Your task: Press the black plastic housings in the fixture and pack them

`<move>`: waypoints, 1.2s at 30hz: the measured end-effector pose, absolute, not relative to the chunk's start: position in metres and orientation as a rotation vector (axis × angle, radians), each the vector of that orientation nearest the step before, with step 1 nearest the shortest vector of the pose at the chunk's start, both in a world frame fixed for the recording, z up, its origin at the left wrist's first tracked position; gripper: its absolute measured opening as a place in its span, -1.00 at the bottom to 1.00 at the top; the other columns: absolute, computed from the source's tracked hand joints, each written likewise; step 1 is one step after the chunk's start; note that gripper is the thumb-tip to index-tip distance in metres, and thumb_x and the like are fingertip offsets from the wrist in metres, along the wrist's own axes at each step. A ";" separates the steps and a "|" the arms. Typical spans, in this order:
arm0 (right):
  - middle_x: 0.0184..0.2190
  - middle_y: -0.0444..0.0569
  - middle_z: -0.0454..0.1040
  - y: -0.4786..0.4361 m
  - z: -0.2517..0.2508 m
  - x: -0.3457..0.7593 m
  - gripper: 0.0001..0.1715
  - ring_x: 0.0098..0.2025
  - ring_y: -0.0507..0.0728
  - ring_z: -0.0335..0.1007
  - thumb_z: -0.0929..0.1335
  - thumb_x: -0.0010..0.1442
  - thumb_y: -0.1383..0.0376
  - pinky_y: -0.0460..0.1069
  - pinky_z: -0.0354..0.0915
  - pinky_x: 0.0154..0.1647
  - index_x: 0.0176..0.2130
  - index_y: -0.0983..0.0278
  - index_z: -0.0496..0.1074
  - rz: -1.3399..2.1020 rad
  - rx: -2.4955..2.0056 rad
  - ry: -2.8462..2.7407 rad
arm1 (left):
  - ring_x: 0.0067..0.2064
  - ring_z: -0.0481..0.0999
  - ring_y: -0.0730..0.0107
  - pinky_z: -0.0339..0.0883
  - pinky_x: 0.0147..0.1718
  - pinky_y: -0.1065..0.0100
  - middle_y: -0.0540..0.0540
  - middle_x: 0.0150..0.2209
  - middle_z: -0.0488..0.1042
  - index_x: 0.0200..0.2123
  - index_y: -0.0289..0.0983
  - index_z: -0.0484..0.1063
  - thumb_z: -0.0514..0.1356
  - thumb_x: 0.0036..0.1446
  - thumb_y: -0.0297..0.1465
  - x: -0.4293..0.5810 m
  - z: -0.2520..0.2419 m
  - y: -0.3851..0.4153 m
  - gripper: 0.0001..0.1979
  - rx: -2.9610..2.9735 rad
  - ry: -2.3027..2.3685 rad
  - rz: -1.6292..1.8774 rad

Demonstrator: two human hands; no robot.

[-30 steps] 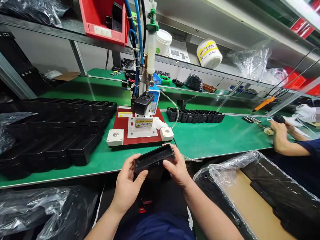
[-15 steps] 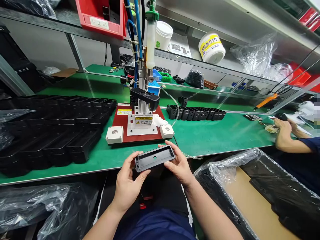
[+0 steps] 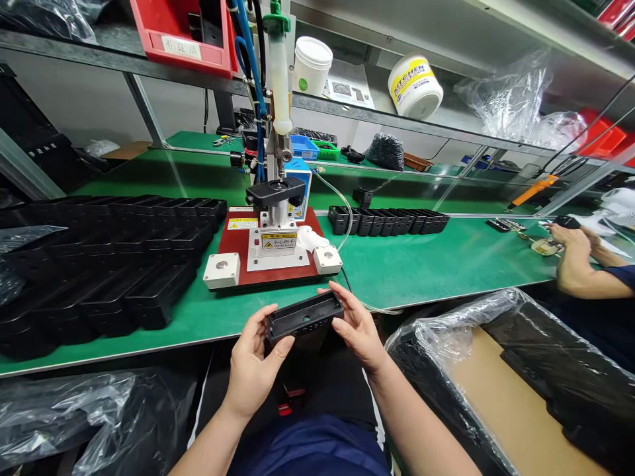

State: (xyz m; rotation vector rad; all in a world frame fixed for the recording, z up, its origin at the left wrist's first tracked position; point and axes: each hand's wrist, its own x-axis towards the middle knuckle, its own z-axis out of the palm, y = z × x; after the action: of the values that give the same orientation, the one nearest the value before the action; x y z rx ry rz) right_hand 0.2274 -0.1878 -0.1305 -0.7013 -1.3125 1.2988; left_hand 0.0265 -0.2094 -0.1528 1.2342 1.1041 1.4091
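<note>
A black rectangular plastic housing (image 3: 303,316), open at the top with a round hole in its floor, is held over the table's front edge. My left hand (image 3: 258,360) grips its left end, the thumb along the near side. Fingers of my right hand (image 3: 358,328) close on the other end. A row of small holes shows on the housing's near wall. Just beyond the hands stands a dispensing press (image 3: 278,198) on a red base (image 3: 233,241), with another black part on its fixture and a white button box at either front corner.
Rows of black housings (image 3: 159,291) fill the table's left side; a shorter row (image 3: 389,221) stands right of the press. A plastic-lined box (image 3: 496,370) is at lower right. A co-worker's hands (image 3: 575,241) work at far right. An orange electric screwdriver (image 3: 533,193) hangs there.
The housing has tipped in my hands, so its near outer wall with the small holes now shows. Both hands keep their hold. The view has shifted slightly.
</note>
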 end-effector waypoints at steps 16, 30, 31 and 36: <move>-0.39 -0.13 0.38 -0.186 -0.137 0.221 -0.55 -0.46 -0.01 0.31 0.42 0.18 0.13 -0.11 0.40 -0.45 0.05 0.11 0.37 1.383 -0.912 -1.167 | -0.66 0.28 0.51 0.19 -0.59 0.43 -0.04 -0.66 0.36 -0.49 -0.32 0.33 -0.09 0.18 0.12 0.030 -0.144 -0.208 -0.38 1.074 1.205 1.080; -0.22 -0.01 0.49 -0.170 -0.110 0.211 -0.77 -0.19 0.16 0.44 0.42 0.17 0.11 0.04 0.40 -0.18 -0.24 0.20 0.46 1.181 -0.888 -1.505 | -0.08 0.42 0.28 0.33 -0.09 0.31 -0.11 0.00 0.39 0.01 -0.14 0.32 -0.03 0.26 -0.07 -0.001 -0.137 -0.180 -0.60 1.295 1.052 1.226; -0.13 0.02 0.49 -0.167 -0.099 0.208 -0.79 -0.09 0.20 0.42 0.43 0.16 0.14 0.08 0.36 -0.06 -0.24 0.20 0.45 1.123 -0.867 -1.571 | -0.02 0.39 0.27 0.30 -0.04 0.31 -0.10 0.01 0.38 0.00 -0.14 0.32 -0.03 0.26 -0.08 -0.004 -0.129 -0.173 -0.62 1.352 1.067 1.273; 0.14 0.07 0.34 -0.122 -0.039 0.194 -0.94 0.19 0.25 0.23 0.38 0.20 0.27 0.19 0.13 0.21 -0.26 0.20 0.42 0.720 -0.697 -1.811 | -0.04 0.39 0.24 0.28 -0.03 0.25 -0.13 -0.08 0.41 -0.08 -0.19 0.34 0.02 0.22 -0.04 -0.015 -0.067 -0.114 -0.61 1.754 1.124 1.532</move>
State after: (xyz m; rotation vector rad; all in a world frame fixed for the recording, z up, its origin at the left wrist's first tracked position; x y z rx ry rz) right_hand 0.1936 -0.1223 -0.0390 -0.6967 -1.8110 0.7198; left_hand -0.0146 -0.1137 -0.0670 1.7539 1.1241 1.5324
